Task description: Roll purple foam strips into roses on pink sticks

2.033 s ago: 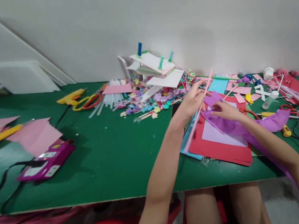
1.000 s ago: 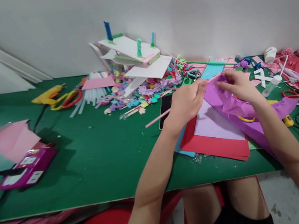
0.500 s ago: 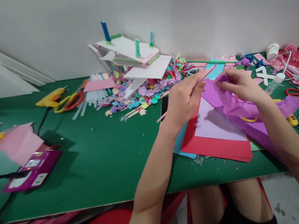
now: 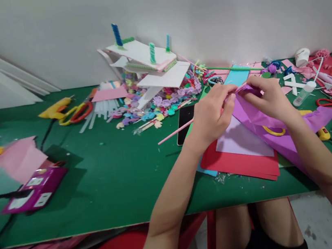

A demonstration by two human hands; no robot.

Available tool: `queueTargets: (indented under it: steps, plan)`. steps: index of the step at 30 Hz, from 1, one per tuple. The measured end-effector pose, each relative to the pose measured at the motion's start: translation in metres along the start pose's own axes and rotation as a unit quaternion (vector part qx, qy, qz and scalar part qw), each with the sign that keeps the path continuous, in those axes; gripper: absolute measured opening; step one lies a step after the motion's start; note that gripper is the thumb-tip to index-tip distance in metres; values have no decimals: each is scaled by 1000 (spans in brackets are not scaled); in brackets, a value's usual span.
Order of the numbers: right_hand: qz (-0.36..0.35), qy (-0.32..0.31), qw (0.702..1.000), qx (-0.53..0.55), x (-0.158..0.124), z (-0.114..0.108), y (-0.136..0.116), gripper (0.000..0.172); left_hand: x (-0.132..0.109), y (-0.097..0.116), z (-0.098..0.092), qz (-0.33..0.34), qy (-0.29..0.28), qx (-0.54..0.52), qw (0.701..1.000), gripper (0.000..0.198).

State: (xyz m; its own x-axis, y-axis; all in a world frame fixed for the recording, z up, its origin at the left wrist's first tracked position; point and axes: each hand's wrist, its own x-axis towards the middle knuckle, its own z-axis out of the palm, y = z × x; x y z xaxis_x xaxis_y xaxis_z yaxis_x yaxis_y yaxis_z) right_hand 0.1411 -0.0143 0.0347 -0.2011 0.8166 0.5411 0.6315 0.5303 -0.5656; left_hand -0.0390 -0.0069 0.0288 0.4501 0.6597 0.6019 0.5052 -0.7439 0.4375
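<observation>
My left hand (image 4: 212, 114) is closed around a thin pink stick (image 4: 175, 131) that juts out to the left over the green table (image 4: 114, 177). My right hand (image 4: 268, 95) pinches the top edge of a long strip of purple tissue paper (image 4: 280, 129) against the stick's upper end. Both hands meet above a stack of red and lilac paper sheets (image 4: 244, 154). The purple strip trails down to the right, under my right forearm.
A black phone (image 4: 184, 117) lies left of the sheets. Behind it are a white card model (image 4: 148, 67) and a heap of small foam flowers (image 4: 163, 104). A yellow glue gun (image 4: 54, 108), scissors (image 4: 79, 112) and a purple glue gun (image 4: 34, 188) lie at the left. More tools clutter the right.
The pink stick has swung from steep to nearly flat, pointing left. My hands have come together, and the purple paper's edge is now pressed against the stick's end.
</observation>
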Motion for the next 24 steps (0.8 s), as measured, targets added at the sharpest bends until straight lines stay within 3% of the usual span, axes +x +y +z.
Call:
queueTargets:
  steps: [10, 14, 17, 24]
  plan:
    - [-14, -25, 1000, -1, -1, 0, 1, 8, 0, -3, 5, -12, 61, 7, 998, 25]
    - [-18, 31, 998, 51, -1, 3, 1, 20, 0, -4, 6, -33, 82, 6, 996, 26]
    - [-30, 76, 995, 53, -1, 5, -1, 12, 1, -5, 6, -42, 94, 9, 995, 26]
    - [-40, 78, 994, 64, -2, 7, -4, 9, 1, -5, 6, -53, 88, -6, 995, 27]
